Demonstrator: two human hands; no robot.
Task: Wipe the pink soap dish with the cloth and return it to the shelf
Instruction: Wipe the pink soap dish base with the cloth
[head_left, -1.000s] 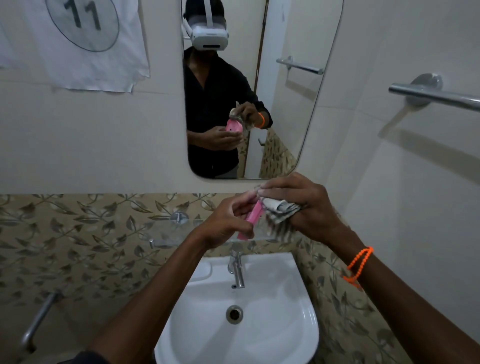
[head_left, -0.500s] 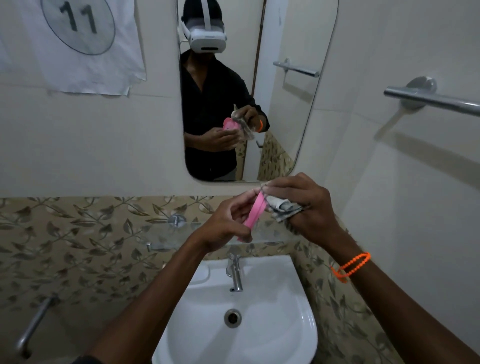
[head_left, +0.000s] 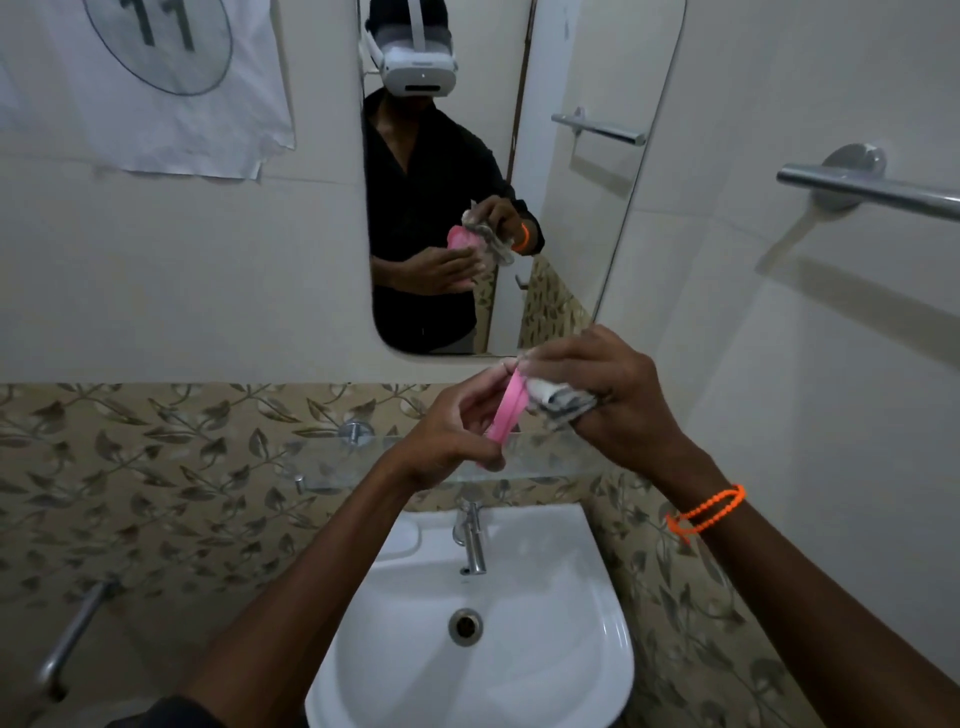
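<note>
**Still wiping: dish held on edge above the glass shelf**

Right now the pink soap dish (head_left: 508, 410) is pinched in the left hand (head_left: 457, 439), turned on edge so that its long axis runs steeply from low-left to high-right. The left grip is closed on the dish's lower end, with the fingertips reaching up to its top edge. The right hand (head_left: 613, 400) is bunched around the cloth (head_left: 563, 405) and presses it against the dish's right-hand face, so cloth and dish touch. The reflection in the mirror (head_left: 571, 218) agrees: cloth on one side, dish cradled in the other hand.

The relation that matters for the return is below: the glass shelf (head_left: 545, 457) lies directly under and just behind the dish, above the sink (head_left: 597, 649) and tap (head_left: 472, 540). The left hand already holds the dish and is the nearer to the shelf, so I judge it would do the placing, after tipping the dish from edge-on back to flat.

Compared with half a second ago, the hands have scarcely shifted against each other; the dish keeps its steep tilt and the cloth remains on the same face. The wiping seems to be ongoing, and the return has not begun.
</note>
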